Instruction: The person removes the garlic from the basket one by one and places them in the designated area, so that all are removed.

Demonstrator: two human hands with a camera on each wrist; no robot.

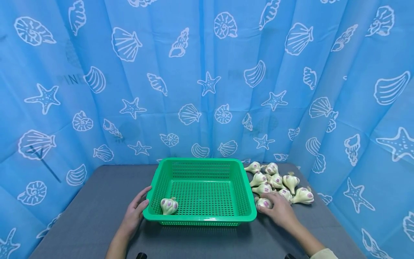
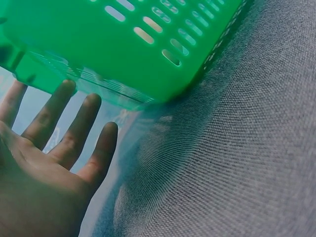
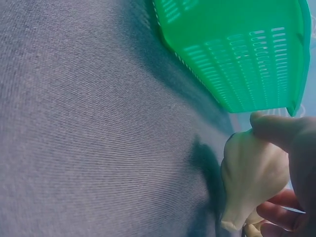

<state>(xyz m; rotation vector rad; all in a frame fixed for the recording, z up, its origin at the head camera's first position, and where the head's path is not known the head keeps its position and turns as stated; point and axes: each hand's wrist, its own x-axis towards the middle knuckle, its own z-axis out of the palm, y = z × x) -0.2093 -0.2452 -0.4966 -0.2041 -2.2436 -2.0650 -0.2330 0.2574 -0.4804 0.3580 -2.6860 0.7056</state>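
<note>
A green plastic basket (image 1: 200, 218) with slotted walls sits on the grey cloth, with one garlic bulb (image 1: 169, 206) at its near left corner inside. My left hand (image 1: 134, 212) touches the basket's left rim; in the left wrist view its fingers (image 2: 79, 133) are straight and spread against the basket's side. Right of the basket, my right hand (image 1: 279, 210) pinches a garlic bulb (image 3: 254, 173) between thumb and fingers. That bulb's stem points down in the right wrist view, and part of it is hidden by the hand. Several more garlic bulbs (image 1: 276, 181) lie heaped just beyond this hand.
The grey cloth-covered table (image 1: 97, 201) extends on both sides of the basket. A blue curtain (image 1: 207, 86) with white shells and starfish hangs behind and along the sides. Two small black objects (image 1: 141, 255) show at the bottom edge of the head view.
</note>
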